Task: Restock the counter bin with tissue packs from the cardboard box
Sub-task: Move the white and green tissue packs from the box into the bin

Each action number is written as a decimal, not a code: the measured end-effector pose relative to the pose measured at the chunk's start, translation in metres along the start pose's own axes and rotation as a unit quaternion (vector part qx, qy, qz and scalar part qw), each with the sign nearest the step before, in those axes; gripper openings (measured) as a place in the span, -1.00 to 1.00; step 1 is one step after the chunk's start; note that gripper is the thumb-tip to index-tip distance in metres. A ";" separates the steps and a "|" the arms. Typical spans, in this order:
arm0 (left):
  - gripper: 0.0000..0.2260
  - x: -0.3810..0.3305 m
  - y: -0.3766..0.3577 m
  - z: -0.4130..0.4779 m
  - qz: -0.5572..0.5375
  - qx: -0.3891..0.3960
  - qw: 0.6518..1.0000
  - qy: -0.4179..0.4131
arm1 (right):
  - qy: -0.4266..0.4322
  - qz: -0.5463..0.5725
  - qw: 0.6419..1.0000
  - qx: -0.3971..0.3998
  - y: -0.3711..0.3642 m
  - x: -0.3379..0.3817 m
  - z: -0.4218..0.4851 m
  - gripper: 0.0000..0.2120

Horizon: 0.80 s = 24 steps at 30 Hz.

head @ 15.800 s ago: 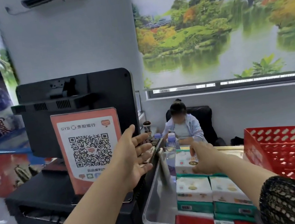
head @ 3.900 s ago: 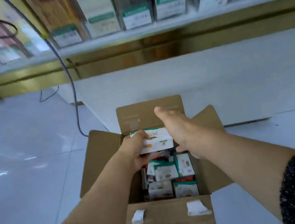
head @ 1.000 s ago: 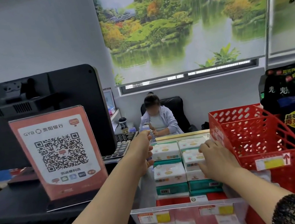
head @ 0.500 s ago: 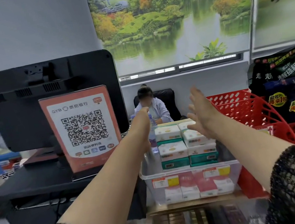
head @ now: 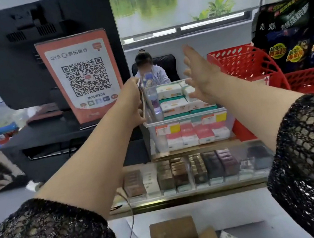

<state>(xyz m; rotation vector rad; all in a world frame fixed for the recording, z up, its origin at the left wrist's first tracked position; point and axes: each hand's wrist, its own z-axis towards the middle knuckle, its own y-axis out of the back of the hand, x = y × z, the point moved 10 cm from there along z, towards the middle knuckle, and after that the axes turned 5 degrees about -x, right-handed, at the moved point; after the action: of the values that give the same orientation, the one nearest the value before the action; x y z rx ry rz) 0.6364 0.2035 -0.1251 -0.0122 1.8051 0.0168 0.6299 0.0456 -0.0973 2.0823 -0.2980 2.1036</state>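
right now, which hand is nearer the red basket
Right. The right hand is spread above the tissue packs, just left of the red basket; the left hand is at the left wall of the clear bin, farther off.

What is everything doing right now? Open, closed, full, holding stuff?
Counter bin: packs stacked above rim.
Tissue packs: lying flat in stacks.
Cardboard box: flaps open.
Left hand: holds the bin's left wall.
Right hand: open, fingers spread, holding nothing.
Loose pack: lies beside the box.
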 end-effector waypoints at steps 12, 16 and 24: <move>-0.72 0.171 0.054 -0.058 0.027 -0.123 0.991 0.048 | -0.020 0.034 0.993 0.115 -0.020 -0.128 -0.103 -0.46; -0.75 0.297 0.070 -0.058 0.043 -0.134 0.981 0.132 | -0.124 0.010 0.982 0.143 -0.028 -0.250 -0.118 -0.41; -0.73 0.565 0.082 0.000 0.078 -0.125 0.948 0.284 | -0.258 -0.011 0.961 0.101 -0.044 -0.510 -0.120 -0.41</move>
<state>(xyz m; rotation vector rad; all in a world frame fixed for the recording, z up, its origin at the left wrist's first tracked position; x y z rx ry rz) 0.5041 0.2862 -0.6739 -0.0607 2.3656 0.3898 0.5322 0.1302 -0.6071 2.7208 -0.1223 1.6004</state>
